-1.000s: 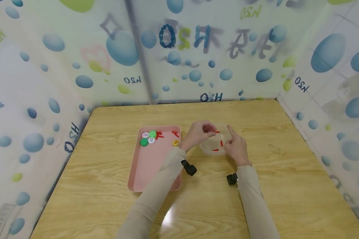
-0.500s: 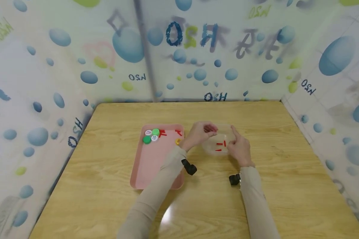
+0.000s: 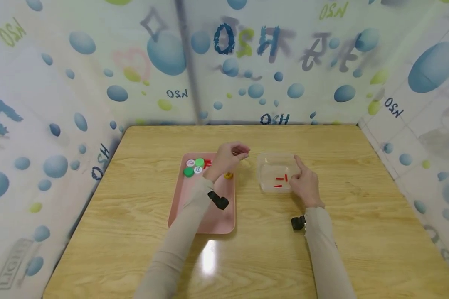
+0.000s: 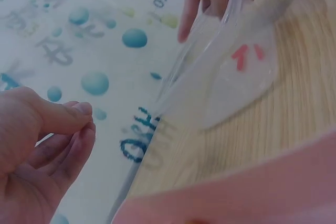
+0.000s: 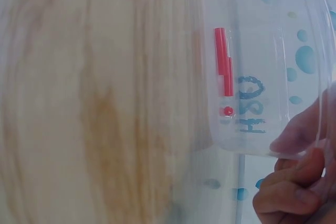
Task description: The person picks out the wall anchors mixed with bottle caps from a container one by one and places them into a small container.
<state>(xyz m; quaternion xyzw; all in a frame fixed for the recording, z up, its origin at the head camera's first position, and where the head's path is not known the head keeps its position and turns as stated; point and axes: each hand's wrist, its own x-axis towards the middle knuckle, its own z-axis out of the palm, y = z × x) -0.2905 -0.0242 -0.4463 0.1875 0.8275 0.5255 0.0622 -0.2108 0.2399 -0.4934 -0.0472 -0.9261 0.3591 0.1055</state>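
Note:
My right hand [image 3: 306,185] holds the near right side of a clear plastic container [image 3: 262,172]. Its index finger stretches along the rim, and in the right wrist view the thumb and curled fingers pinch the wall. Three short red sticks [image 5: 223,51] lie on the container floor. My left hand [image 3: 226,160] hovers over the right edge of a pink tray [image 3: 205,199]. In the left wrist view its thumb and fingertips meet loosely, with nothing visible between them. Partly hidden behind this hand, more red sticks [image 3: 206,164] lie in the tray.
Green caps [image 3: 188,172] and white caps [image 3: 198,170] lie in the tray's far left corner, with a yellow cap [image 3: 228,175] near its right side. Tray and container stand apart on a wooden table [image 3: 269,249]. A patterned wall [image 3: 284,99] rises behind the table.
A red stick has dropped from my left hand into the container. That hand has since moved left, away from the container to the tray. My right hand keeps its hold.

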